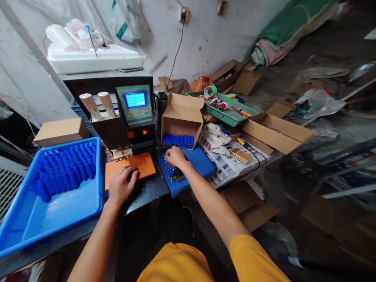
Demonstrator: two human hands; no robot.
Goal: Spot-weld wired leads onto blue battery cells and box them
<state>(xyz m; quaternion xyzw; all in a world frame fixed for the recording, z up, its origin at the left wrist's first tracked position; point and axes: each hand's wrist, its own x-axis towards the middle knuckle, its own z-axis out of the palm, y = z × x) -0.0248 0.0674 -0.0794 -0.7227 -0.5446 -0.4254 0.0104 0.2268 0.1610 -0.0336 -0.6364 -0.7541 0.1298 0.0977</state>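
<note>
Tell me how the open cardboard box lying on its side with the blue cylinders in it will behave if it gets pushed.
The cardboard box looks thin-walled with loose flaps, so it would probably flex rather than stay rigid. The blue cylinders lie stacked at its open mouth, so a shove may roll some out. Their load likely makes it slide rather than tip.

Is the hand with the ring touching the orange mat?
Touching. The head view shows the left hand lying flat on the orange mat, fingers pressed onto its lower left part, no gap between.

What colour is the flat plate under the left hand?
It is orange. The plate lies before the machine, with the left hand resting on it; the head view shows it.
</note>
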